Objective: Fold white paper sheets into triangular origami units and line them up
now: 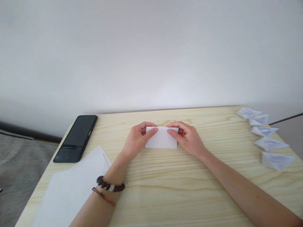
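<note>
A small white folded sheet of paper (161,138) is held between my two hands over the middle of the wooden table. My left hand (139,137) pinches its upper left corner, thumb on the front and fingers behind the top edge. At the upper right corner my right hand (186,136) grips it the same way. The paper forms a wide rectangle with its long side across. The fingers behind it are partly hidden.
Several folded white paper boats (271,143) stand in a row along the right edge of the table (180,189). A black phone (76,138) lies at the left, above a stack of white paper sheets (68,189) partly under my left forearm. A white wall (151,53) rises behind.
</note>
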Demonstrator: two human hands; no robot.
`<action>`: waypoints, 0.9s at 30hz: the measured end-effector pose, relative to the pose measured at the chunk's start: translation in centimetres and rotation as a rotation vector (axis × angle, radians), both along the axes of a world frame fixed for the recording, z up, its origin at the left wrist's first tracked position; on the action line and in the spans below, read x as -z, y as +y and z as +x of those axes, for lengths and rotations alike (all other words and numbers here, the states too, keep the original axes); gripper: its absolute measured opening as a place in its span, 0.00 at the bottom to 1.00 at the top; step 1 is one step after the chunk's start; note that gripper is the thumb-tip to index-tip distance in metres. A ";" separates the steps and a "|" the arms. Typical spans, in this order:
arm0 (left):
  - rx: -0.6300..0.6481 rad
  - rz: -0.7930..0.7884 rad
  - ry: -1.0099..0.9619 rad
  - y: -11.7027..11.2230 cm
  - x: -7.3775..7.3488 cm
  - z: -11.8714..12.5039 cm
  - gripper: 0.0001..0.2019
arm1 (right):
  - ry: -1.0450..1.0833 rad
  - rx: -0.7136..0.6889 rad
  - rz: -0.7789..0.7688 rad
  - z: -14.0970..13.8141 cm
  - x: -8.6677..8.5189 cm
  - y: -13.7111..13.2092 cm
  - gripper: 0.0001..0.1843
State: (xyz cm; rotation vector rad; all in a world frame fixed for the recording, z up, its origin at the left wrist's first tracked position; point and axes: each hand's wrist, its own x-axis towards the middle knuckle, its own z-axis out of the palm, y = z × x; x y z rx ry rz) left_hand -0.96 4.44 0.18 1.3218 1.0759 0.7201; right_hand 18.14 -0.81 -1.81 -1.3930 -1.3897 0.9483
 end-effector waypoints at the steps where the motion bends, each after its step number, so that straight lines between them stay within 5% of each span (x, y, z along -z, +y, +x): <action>1: -0.003 -0.003 -0.002 0.0 -0.1 0.0 0.20 | 0.000 -0.001 -0.001 0.0 0.0 0.0 0.13; 17: 0.011 -0.031 -0.035 0.0 0.1 0.0 0.20 | 0.035 -0.022 0.005 0.0 0.1 0.0 0.12; 27: -0.034 0.107 0.114 -0.2 -0.1 0.1 0.16 | -0.017 -0.017 0.023 0.1 -0.1 0.0 0.12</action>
